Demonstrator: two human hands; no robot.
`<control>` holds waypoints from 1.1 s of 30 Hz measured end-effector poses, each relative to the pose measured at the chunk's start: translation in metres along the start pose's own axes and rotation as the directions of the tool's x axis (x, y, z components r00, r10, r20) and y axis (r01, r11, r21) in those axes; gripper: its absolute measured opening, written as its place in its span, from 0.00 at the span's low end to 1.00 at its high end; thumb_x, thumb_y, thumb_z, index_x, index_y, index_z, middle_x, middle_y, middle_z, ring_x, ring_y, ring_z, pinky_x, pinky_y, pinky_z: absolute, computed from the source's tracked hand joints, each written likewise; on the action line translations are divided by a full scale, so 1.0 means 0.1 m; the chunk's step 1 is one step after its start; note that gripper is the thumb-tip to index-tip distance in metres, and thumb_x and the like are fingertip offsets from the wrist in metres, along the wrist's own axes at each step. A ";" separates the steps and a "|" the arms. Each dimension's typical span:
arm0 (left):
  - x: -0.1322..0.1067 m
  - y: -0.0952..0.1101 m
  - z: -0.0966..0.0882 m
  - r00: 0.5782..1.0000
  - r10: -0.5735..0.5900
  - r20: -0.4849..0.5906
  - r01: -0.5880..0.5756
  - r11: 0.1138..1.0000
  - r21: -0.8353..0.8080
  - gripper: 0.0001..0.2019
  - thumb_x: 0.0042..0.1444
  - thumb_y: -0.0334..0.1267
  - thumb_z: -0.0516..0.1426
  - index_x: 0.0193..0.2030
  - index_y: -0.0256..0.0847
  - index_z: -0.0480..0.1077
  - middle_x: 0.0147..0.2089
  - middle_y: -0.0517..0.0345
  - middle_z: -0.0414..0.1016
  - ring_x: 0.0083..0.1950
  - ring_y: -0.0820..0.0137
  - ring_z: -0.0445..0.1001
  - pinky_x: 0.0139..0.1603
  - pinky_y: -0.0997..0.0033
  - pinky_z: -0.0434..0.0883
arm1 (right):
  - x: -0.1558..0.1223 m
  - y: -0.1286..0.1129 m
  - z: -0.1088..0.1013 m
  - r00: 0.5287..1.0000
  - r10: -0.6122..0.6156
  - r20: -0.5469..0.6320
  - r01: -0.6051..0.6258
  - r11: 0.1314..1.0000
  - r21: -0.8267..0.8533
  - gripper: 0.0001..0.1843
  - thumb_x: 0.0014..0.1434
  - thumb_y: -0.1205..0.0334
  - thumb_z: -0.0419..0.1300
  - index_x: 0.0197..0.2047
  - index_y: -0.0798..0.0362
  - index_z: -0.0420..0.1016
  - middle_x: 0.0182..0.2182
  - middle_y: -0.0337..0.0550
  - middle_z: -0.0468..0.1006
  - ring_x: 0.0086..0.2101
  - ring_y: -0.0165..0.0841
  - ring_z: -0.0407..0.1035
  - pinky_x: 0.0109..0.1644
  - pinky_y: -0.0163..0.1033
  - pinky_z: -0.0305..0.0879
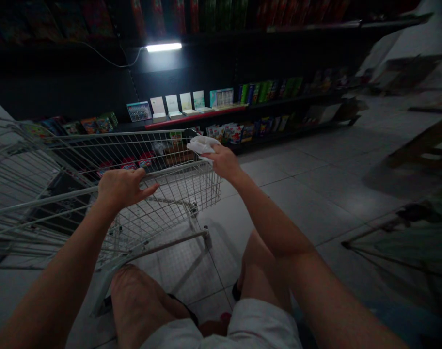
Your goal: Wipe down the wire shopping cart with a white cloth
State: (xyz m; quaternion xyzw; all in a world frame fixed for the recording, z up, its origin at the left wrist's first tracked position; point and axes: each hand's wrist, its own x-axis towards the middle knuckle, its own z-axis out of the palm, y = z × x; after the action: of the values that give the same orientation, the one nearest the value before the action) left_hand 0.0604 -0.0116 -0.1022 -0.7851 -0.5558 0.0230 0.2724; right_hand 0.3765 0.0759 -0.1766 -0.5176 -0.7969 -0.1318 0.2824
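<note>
White shorts [264, 325] and bare knees [141, 300] sit right under the camera. Just ahead, look at that right hand [225, 162]: it's closed narrow on a crumpled white wad [201, 147], tissue or thin plastic, can't say which, held just over the far corner of a wire shopping trolley [97, 150]. The left hand [122, 190] is wide open, palm down, fingers splayed at the trolley's top rail [42, 201], with no clear grip on it.

Now the risks: a grip that light could let the wad slip and fall beside the wire, and with no firm hold, the trolley could roll on those smooth floor tiles [279, 179]. Room to move? Plenty of open floor to the right, but on the left, a black store shelf [79, 92] with boxed cards [172, 104] runs close alongside the trolley, beneath a bright tube light [164, 47].
</note>
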 end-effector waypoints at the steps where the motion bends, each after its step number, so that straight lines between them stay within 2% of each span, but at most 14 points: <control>1: 0.00 0.00 -0.01 1.000 -0.005 0.005 0.005 1.000 -0.005 0.37 0.61 0.71 0.40 0.44 0.40 0.74 0.39 0.43 0.82 0.39 0.51 0.81 0.31 0.63 0.60 | 0.07 0.14 -0.07 0.998 -0.010 0.063 0.010 1.000 -0.007 0.20 0.64 0.70 0.54 0.54 0.50 0.83 0.52 0.51 0.77 0.51 0.39 0.70 0.58 0.44 0.66; 3: 0.00 0.01 -0.02 1.000 -0.015 0.008 0.015 1.000 -0.007 0.37 0.61 0.71 0.41 0.44 0.40 0.74 0.39 0.43 0.82 0.39 0.51 0.81 0.31 0.63 0.60 | 0.20 0.43 -0.20 0.976 0.007 0.219 -0.007 1.000 -0.001 0.17 0.62 0.69 0.58 0.48 0.51 0.85 0.46 0.49 0.80 0.42 0.35 0.71 0.49 0.40 0.67; 5: 0.00 0.01 -0.02 1.000 -0.012 0.003 0.012 1.000 0.000 0.37 0.61 0.71 0.40 0.44 0.40 0.74 0.39 0.43 0.82 0.39 0.50 0.81 0.30 0.63 0.59 | 0.29 0.66 -0.26 0.927 0.061 0.369 -0.081 0.996 0.039 0.15 0.60 0.68 0.59 0.46 0.54 0.86 0.38 0.47 0.82 0.33 0.30 0.69 0.41 0.37 0.64; 7: 0.00 0.02 -0.02 1.000 -0.001 -0.004 0.001 1.000 0.011 0.38 0.61 0.71 0.39 0.44 0.40 0.74 0.39 0.44 0.82 0.39 0.50 0.81 0.29 0.63 0.58 | 0.33 0.79 -0.29 0.889 0.099 0.447 -0.146 0.987 0.070 0.14 0.60 0.67 0.59 0.45 0.57 0.86 0.34 0.46 0.82 0.29 0.28 0.66 0.37 0.35 0.62; 8: 0.00 0.02 -0.02 1.000 0.003 -0.006 -0.003 1.000 0.016 0.38 0.61 0.71 0.39 0.43 0.40 0.74 0.38 0.44 0.82 0.39 0.50 0.81 0.29 0.63 0.57 | 0.33 0.81 -0.29 0.887 0.092 0.452 -0.145 0.986 0.085 0.14 0.60 0.67 0.59 0.44 0.58 0.86 0.34 0.46 0.82 0.29 0.28 0.67 0.37 0.35 0.62; 13: -0.08 -0.01 -0.02 1.000 -0.012 -0.011 0.013 0.999 0.034 0.39 0.62 0.71 0.35 0.42 0.40 0.75 0.37 0.44 0.81 0.39 0.51 0.81 0.30 0.63 0.58 | 0.17 0.74 -0.30 0.939 -0.037 0.342 -0.009 0.991 0.131 0.17 0.57 0.69 0.56 0.43 0.55 0.86 0.48 0.46 0.82 0.39 0.31 0.72 0.45 0.35 0.65; 18: -0.19 -0.07 -0.06 0.999 -0.041 0.016 0.041 0.999 0.033 0.37 0.65 0.65 0.33 0.40 0.41 0.75 0.37 0.44 0.81 0.40 0.50 0.81 0.30 0.64 0.55 | -0.09 0.59 -0.40 0.952 -0.048 0.302 0.045 0.999 0.018 0.23 0.55 0.72 0.54 0.47 0.49 0.85 0.51 0.42 0.81 0.44 0.32 0.73 0.45 0.36 0.66; 22: -0.30 -0.26 -0.03 0.995 -0.097 0.037 0.096 0.995 0.026 0.34 0.67 0.62 0.34 0.37 0.42 0.74 0.37 0.44 0.81 0.39 0.52 0.79 0.29 0.64 0.53 | -0.33 0.33 -0.51 0.965 -0.106 0.240 0.111 0.994 -0.008 0.25 0.56 0.73 0.54 0.51 0.48 0.83 0.53 0.42 0.79 0.45 0.33 0.73 0.47 0.37 0.67; 25: -0.40 -0.47 0.02 0.988 -0.152 0.032 0.150 0.988 0.037 0.33 0.67 0.60 0.34 0.38 0.43 0.73 0.36 0.47 0.80 0.37 0.55 0.77 0.30 0.65 0.53 | -0.53 0.07 -0.58 0.970 -0.169 0.177 0.162 0.985 0.050 0.26 0.58 0.74 0.52 0.54 0.48 0.82 0.53 0.44 0.79 0.48 0.34 0.72 0.52 0.39 0.68; 27: -0.44 -0.54 0.03 0.984 -0.175 0.031 0.174 0.984 0.037 0.32 0.68 0.60 0.34 0.38 0.42 0.72 0.36 0.48 0.79 0.37 0.57 0.76 0.30 0.66 0.53 | -0.67 -0.11 -0.59 0.973 -0.199 0.120 0.184 0.975 0.127 0.27 0.57 0.75 0.52 0.55 0.49 0.81 0.56 0.45 0.77 0.50 0.35 0.72 0.55 0.40 0.69; 28: -0.43 -0.52 0.02 0.985 -0.166 0.036 0.165 0.986 0.021 0.32 0.68 0.61 0.34 0.38 0.42 0.71 0.36 0.49 0.79 0.38 0.57 0.76 0.30 0.66 0.53 | -0.73 -0.19 -0.58 0.974 -0.214 0.077 0.198 0.965 0.174 0.28 0.57 0.75 0.52 0.55 0.49 0.81 0.58 0.45 0.75 0.52 0.36 0.71 0.57 0.41 0.69; 30: -0.37 -0.37 -0.03 0.995 -0.073 0.060 0.076 0.996 -0.047 0.33 0.68 0.61 0.34 0.38 0.42 0.71 0.38 0.48 0.80 0.40 0.57 0.77 0.31 0.66 0.55 | -0.84 -0.32 -0.51 0.971 -0.237 -0.033 0.237 0.933 0.269 0.29 0.57 0.76 0.51 0.56 0.49 0.81 0.60 0.46 0.73 0.55 0.36 0.70 0.61 0.43 0.69; 31: -0.32 -0.23 -0.06 0.997 0.013 0.077 -0.006 0.995 -0.096 0.33 0.67 0.62 0.34 0.38 0.42 0.71 0.40 0.48 0.81 0.42 0.57 0.78 0.32 0.65 0.56 | -0.89 -0.38 -0.46 0.967 -0.238 -0.095 0.256 0.915 0.312 0.29 0.57 0.76 0.50 0.56 0.49 0.81 0.59 0.47 0.73 0.56 0.36 0.69 0.62 0.44 0.69; 33: -0.19 0.12 -0.13 0.973 0.215 0.081 -0.198 0.963 -0.181 0.34 0.66 0.66 0.36 0.39 0.42 0.72 0.41 0.49 0.82 0.43 0.57 0.79 0.34 0.65 0.58 | -0.96 -0.45 -0.34 0.956 -0.208 -0.205 0.274 0.881 0.385 0.28 0.60 0.74 0.49 0.57 0.50 0.80 0.56 0.48 0.74 0.56 0.35 0.69 0.62 0.44 0.70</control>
State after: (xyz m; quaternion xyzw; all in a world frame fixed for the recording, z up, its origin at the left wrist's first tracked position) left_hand 0.0682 -0.0360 -0.1022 -0.8572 -0.4836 0.0428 0.1717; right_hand 0.3756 -0.0327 -0.2020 -0.3313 -0.8402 -0.0368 0.4278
